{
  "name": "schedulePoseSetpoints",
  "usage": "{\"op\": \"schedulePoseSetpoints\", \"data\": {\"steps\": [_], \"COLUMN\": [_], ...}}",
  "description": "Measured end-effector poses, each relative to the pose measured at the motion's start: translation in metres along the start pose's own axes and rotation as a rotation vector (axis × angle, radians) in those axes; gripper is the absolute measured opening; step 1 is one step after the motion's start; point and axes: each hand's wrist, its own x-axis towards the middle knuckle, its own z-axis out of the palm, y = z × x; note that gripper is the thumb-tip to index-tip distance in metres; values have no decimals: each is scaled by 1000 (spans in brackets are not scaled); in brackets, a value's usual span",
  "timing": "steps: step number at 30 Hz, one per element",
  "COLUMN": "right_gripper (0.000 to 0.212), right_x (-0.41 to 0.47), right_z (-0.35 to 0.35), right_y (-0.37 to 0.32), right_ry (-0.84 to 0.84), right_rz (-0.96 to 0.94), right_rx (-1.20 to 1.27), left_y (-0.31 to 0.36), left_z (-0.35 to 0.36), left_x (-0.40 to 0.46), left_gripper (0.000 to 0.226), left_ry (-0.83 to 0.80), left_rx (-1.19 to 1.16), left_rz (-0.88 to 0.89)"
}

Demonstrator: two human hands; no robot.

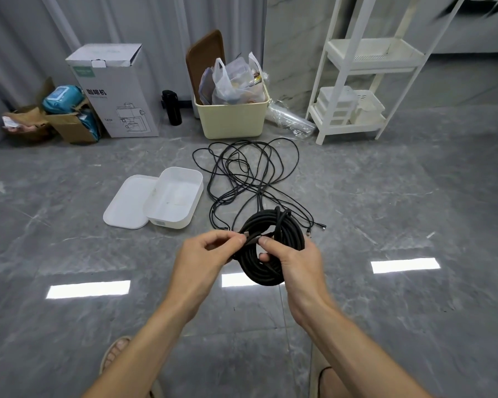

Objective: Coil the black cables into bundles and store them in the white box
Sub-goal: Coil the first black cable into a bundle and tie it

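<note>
Coiled cable bundle (273,248): held above floor, right hand (293,259) gripping ring, left hand (204,251) pinching loose end. White box (174,198): open, ahead-left, nearer left hand. Loose cables (247,173): on floor beyond.

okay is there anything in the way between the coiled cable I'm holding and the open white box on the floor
Nothing visible. The coiled black cable bundle, held by the left hand and right hand, has bare grey floor between it and the open white plastic box. Its lid lies at the box's left; the loose black cables lie right.
</note>
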Motion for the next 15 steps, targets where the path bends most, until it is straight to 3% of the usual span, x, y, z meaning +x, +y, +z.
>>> {"op": "schedulePoseSetpoints", "data": {"steps": [6,15], "right_gripper": [23,21], "right_x": [1,6], "right_z": [-3,-6], "right_y": [2,0], "right_ry": [-40,-116], "right_rz": [-40,58], "right_rx": [-78,-95], "left_y": [4,3], "left_z": [-2,-4], "left_x": [1,-2], "left_gripper": [8,8], "left_ry": [-26,-75], "left_rx": [-64,-67], "left_rz": [-106,-91]}}
